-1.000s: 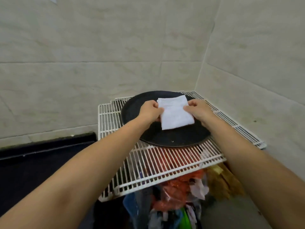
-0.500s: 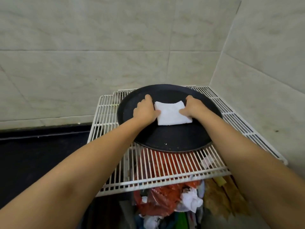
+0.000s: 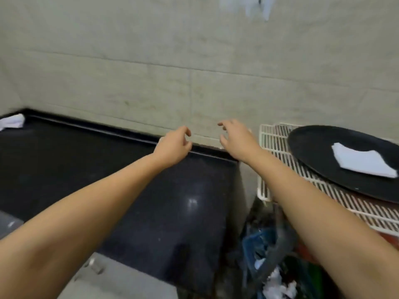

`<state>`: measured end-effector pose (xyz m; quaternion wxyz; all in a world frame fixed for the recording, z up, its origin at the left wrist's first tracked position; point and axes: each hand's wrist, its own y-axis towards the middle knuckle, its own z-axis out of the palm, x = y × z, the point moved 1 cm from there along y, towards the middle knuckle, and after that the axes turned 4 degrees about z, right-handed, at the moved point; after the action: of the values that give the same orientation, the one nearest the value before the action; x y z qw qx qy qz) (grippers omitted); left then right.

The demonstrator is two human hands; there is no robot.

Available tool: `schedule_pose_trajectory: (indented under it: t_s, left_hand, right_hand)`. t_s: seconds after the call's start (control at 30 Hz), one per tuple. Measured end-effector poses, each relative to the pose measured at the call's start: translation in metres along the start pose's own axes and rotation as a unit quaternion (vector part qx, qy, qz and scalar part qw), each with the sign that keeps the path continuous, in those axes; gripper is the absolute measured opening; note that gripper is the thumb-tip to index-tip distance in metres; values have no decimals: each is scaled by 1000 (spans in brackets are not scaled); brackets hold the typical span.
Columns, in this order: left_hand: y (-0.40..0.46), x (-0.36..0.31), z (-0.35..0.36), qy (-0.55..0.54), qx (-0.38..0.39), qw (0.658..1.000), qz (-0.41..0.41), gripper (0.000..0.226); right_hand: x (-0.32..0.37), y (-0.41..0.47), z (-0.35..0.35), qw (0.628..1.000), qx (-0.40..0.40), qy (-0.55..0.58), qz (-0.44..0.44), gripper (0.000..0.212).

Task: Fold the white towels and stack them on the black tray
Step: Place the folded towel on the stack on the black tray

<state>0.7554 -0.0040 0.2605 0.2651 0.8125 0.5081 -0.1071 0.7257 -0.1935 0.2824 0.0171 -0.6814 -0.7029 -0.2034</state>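
Note:
A folded white towel (image 3: 362,160) lies on the round black tray (image 3: 319,147) at the right edge of the view. The tray rests on a white wire rack (image 3: 272,152). My left hand (image 3: 172,147) and my right hand (image 3: 235,141) both hover empty over the back edge of a black counter (image 3: 108,169), fingers loosely curled and apart. Another white towel (image 3: 11,121) lies crumpled at the counter's far left corner, well away from both hands.
A tiled wall (image 3: 194,61) runs close behind the counter and the rack. Below the rack, between it and the counter, sits a bin of mixed rubbish (image 3: 269,266) with blue and white scraps.
Both hands let go of the folded towel, which stays on the tray. The hands and the view swung left, over the black counter.

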Motion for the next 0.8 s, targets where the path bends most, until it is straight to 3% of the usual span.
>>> schedule_pose_trajectory:
  t_s: [0.17,0.5,0.63,0.8]
  left_hand:
    - [-98,135,-79,84,-13,991,-104,24]
    - [-273,333,-159,109,-2,934,-340,24]
    - [-300,400,-177,107,15,914,-392,26]
    - [-284,487,-208,98,8,899,-427,27]
  right_hand:
    - [157,-5,95,989,50,21,-138,39]
    - [379,-27,260,917,269,2,-293,36]
    - [444,-7,309,887,328,15,-326,35]
    - [523,54,367,867,345,26,-358,34]
